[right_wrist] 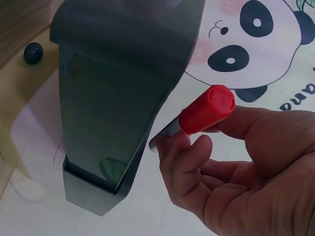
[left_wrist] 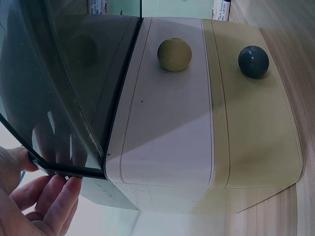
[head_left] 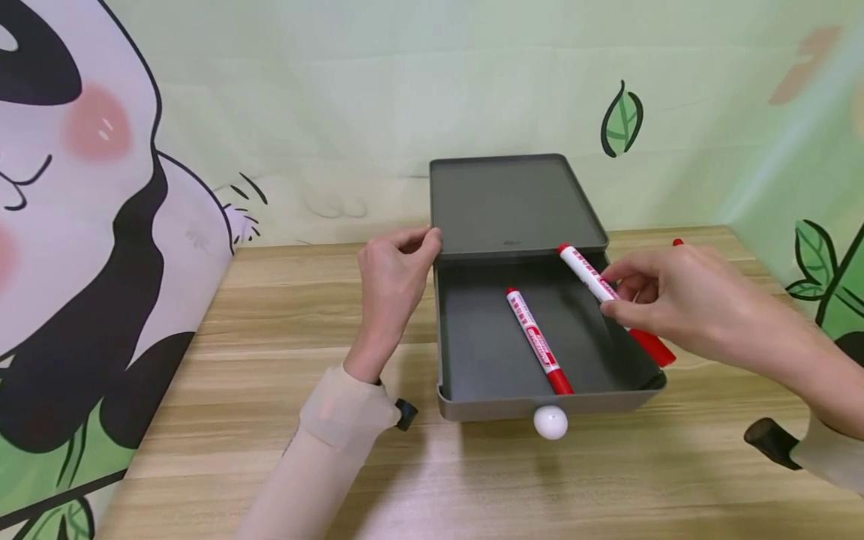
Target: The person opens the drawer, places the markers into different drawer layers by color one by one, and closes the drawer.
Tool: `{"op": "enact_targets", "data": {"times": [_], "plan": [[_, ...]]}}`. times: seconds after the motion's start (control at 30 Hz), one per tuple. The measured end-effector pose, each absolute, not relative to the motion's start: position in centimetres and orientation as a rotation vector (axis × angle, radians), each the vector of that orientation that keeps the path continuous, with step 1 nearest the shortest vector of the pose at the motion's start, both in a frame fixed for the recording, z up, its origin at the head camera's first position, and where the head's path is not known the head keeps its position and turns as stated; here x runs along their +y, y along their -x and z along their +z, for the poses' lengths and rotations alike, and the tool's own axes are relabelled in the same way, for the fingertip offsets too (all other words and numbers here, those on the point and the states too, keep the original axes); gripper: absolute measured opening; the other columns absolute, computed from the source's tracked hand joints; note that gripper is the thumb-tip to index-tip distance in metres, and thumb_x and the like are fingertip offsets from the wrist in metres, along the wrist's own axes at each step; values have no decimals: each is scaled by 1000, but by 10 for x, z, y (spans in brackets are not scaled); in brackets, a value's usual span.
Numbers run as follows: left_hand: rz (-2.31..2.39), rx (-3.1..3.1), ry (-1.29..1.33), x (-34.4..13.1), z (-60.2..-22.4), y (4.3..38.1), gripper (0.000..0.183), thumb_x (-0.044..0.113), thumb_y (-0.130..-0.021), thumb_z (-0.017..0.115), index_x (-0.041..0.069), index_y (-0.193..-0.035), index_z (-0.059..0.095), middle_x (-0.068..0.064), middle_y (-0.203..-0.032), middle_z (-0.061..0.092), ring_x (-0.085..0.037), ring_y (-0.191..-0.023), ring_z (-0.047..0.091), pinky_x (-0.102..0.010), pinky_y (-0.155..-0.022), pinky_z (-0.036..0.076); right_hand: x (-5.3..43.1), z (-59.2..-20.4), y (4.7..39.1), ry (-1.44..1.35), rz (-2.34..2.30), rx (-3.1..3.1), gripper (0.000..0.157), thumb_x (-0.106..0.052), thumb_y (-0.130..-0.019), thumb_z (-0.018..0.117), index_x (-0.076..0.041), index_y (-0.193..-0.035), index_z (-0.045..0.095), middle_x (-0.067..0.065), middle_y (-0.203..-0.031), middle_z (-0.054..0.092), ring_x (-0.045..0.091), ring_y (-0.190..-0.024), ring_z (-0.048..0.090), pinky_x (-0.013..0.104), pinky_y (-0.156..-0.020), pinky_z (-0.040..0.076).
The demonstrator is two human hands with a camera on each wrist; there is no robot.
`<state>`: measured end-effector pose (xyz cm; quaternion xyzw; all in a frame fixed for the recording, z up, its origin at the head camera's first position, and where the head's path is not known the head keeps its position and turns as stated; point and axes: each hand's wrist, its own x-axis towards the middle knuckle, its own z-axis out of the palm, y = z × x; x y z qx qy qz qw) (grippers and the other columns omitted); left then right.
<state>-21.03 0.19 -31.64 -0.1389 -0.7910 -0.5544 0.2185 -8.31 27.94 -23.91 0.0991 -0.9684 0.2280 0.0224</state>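
A small drawer cabinet with a grey top (head_left: 516, 202) stands on the table, its dark grey top drawer (head_left: 472, 375) pulled out. My left hand (head_left: 398, 281) pinches the front left corner of the cabinet's top; in the left wrist view, its thumb and fingers lie on either side of the dark edge. Between thumb and fingers, my right hand (head_left: 682, 296) holds a white marker (head_left: 582, 268) over the drawer's right side, tilted, its red cap (right_wrist: 204, 110) toward me. Another red-capped white marker (head_left: 533, 337) lies inside the drawer.
The drawer front bears a white knob (head_left: 550, 423). Below it are a pinkish drawer (left_wrist: 162, 118) and a yellowish drawer (left_wrist: 258, 132), each with a round knob. A red tip (head_left: 678, 241) shows behind my right hand. A panda-printed backdrop (head_left: 337, 97) rises behind the table.
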Motion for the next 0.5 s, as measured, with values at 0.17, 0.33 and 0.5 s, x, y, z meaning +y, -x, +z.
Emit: {"op": "enact_targets", "data": {"times": [0.17, 0.33, 0.5], "plan": [[-1543, -2189, 384, 2, -317, 211, 20, 23, -93, 72, 10, -101, 84, -3, -89, 79, -13, -75, 72, -32, -71, 57, 279, -240, 83, -311, 647, -2989, 31, -22, -90, 81, 0, -112, 75, -6, -84, 71, 11, -74, 64, 27, -64, 51], [-1549, -2188, 383, 2, -318, 212, 19, 23, -94, 73, 9, -102, 84, -3, -89, 79, -14, -75, 72, -33, -71, 57, 283, -239, 83, -289, 620, -2996, 40, -27, -92, 80, 3, -117, 73, -2, -88, 72, 12, -72, 63, 28, -64, 52], [-1539, -2187, 373, 2, -318, 212, 19, 23, -93, 72, 10, -101, 85, -2, -88, 79, -13, -74, 71, -32, -71, 57, 290, -237, 83, -270, 595, -2985, 44, -29, -95, 77, 6, -121, 71, -1, -91, 73, 14, -72, 63, 27, -64, 51]]}}
